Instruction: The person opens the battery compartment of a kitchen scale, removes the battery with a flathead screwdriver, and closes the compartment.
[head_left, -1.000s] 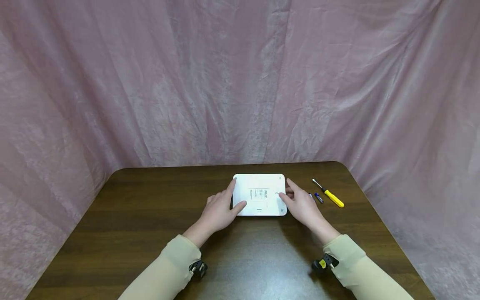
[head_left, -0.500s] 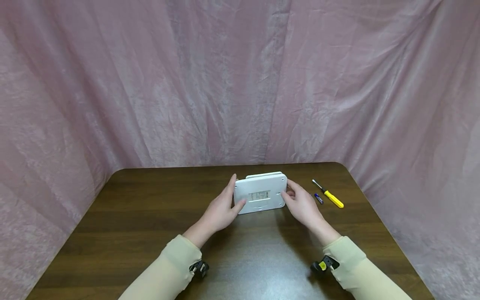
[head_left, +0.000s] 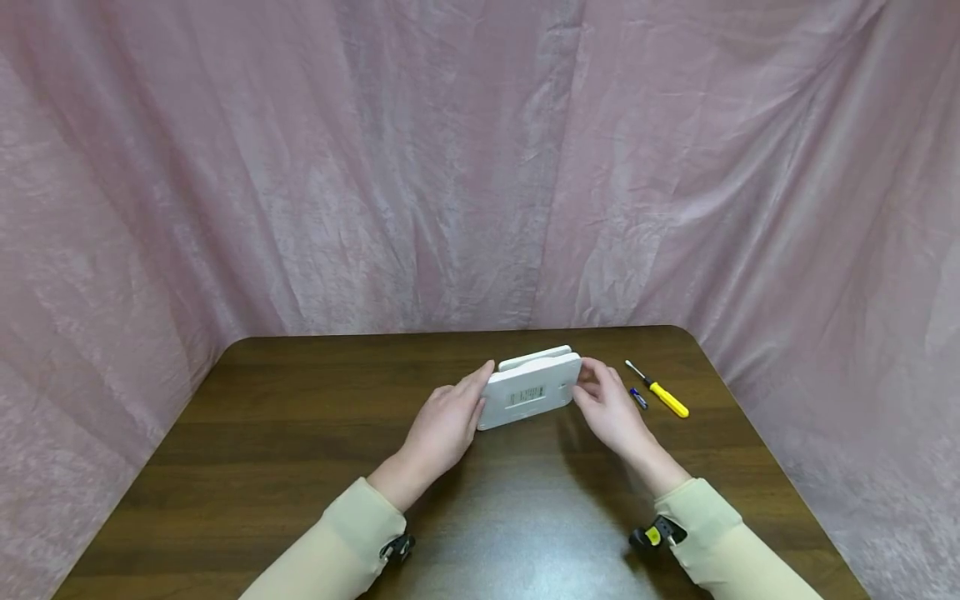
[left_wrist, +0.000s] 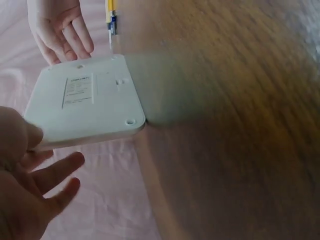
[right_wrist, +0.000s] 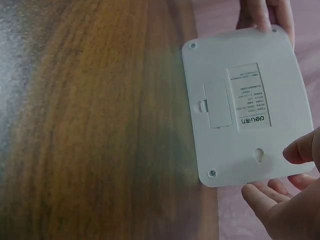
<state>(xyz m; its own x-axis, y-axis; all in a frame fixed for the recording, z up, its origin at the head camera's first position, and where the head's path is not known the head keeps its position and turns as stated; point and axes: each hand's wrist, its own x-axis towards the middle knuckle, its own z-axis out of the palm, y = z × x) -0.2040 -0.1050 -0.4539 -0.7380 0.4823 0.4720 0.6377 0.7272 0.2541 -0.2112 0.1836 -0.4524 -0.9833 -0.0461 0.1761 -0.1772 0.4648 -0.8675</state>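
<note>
A white flat electronic device (head_left: 528, 393) with rounded corners stands tilted up on its long lower edge on the table, its back towards me. The back (right_wrist: 247, 145) carries a deli label, a battery cover (right_wrist: 218, 104), a keyhole slot and corner screws. My left hand (head_left: 442, 421) grips its left end, thumb on the back. At the right end, my right hand (head_left: 611, 412) holds the edge, thumb near the back and fingers behind. Behind the device's upper edge shows another white part (head_left: 534, 357); its front face is hidden.
Right of my right hand lie a small blue battery (head_left: 638, 398) and a screwdriver (head_left: 667, 399) with a yellow handle. The brown wooden table (head_left: 300, 433) ends at its far edge before a pink curtain (head_left: 480, 167).
The device has gone from lying flat, back up, to standing tilted, and has shifted slightly right. My left hand has moved right with it. A second battery near my right hand is now hidden.
</note>
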